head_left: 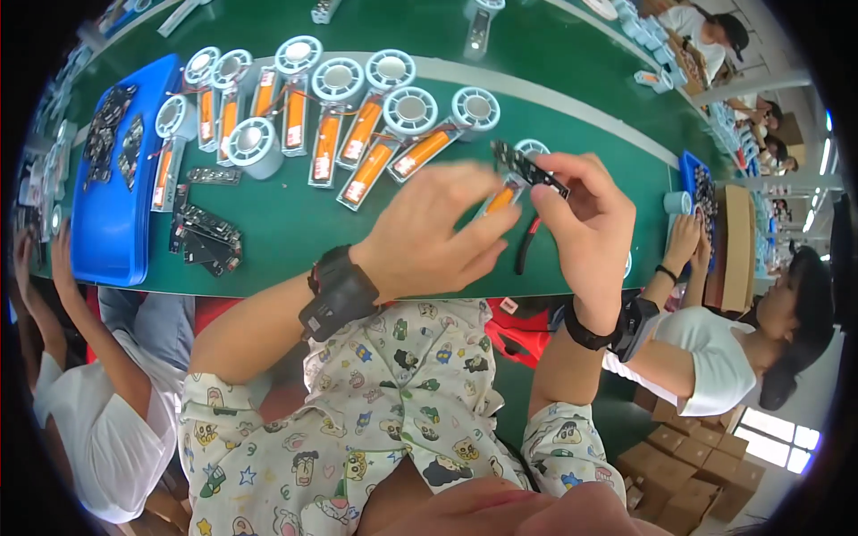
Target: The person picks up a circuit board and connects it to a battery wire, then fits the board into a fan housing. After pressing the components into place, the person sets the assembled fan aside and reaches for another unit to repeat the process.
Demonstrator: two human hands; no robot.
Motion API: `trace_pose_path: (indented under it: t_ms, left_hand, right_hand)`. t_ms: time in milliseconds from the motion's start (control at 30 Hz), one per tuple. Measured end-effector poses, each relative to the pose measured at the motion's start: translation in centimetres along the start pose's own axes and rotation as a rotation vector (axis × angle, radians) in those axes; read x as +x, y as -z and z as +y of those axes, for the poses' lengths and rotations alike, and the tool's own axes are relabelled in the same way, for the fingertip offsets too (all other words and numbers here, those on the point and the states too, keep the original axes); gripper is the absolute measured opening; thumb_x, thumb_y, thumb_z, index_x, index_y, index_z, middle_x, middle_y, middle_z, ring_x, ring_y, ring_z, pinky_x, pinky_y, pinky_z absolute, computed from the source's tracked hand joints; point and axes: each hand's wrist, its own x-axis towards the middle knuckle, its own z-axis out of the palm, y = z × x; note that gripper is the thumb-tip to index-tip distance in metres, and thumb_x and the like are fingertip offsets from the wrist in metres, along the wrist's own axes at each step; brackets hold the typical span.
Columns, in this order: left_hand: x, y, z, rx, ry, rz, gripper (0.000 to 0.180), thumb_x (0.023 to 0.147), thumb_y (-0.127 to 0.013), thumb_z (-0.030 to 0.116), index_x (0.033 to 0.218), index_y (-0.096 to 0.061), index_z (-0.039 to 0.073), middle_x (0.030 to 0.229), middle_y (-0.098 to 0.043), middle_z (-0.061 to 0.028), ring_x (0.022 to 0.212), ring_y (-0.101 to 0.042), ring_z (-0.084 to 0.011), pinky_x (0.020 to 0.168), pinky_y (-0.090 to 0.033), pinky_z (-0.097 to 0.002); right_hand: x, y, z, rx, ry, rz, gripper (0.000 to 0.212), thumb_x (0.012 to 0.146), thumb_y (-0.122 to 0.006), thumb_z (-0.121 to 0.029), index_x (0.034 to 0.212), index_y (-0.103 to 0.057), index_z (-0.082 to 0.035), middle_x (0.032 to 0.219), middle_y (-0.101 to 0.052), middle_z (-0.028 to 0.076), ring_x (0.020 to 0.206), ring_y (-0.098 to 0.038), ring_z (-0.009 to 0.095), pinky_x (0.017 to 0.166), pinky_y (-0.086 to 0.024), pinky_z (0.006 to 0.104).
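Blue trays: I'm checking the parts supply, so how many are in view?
2: a large tray holding circuit boards, left of the left hand; and a second tray beyond the right hand, toward the picture's right. Others may be hidden.

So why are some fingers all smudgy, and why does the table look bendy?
Head view: the left fingers are smeared, likely motion blur, while the right hand and the circuit board it pinches look clearer; head view: the pale strip across the green table bows because the lens is fisheye; head view, lower right: the window glares white.
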Motion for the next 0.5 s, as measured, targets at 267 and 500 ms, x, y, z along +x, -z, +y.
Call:
trace_pose_path:
  t_ms: [267, 500]
  left_hand:
    - [1.4, -2.2, -1.4, -0.113, 0.337, -0.224, 0.045, 0.09, -0.072, 0.004, 0.133, -0.059, 0.004, 0.106, -0.059, -0.0103, 0.094, -0.061, -0.0198, 0.074, -0.049, -0.032]
    - [-1.5, -0.6, -1.5, -0.63, 0.853, -0.07, 0.038, 0.1, -0.064, 0.013, 0.135, -0.059, 0.0, 0.097, -0.057, -0.0088, 0.082, -0.056, -0.0163, 0.072, -0.047, -0.0317]
  right_hand:
    - [-1.8, -0.3, 3.3, 0.028, -0.073, 0.199, 0.024, 0.09, -0.07, 0.008, 0.113, -0.071, 0.001, 0.112, -0.067, 0.006, 0.088, -0.064, 0.011, 0.071, -0.052, 0.0239]
    - [-2.7, -2.6, 4.2, -0.424, 0.155, -0.053, 0.024, 0.086, -0.074, 0.005, 0.108, -0.074, -0.005, 0.115, -0.068, 0.009, 0.08, -0.066, 0.017, 0.065, -0.053, 0.0283]
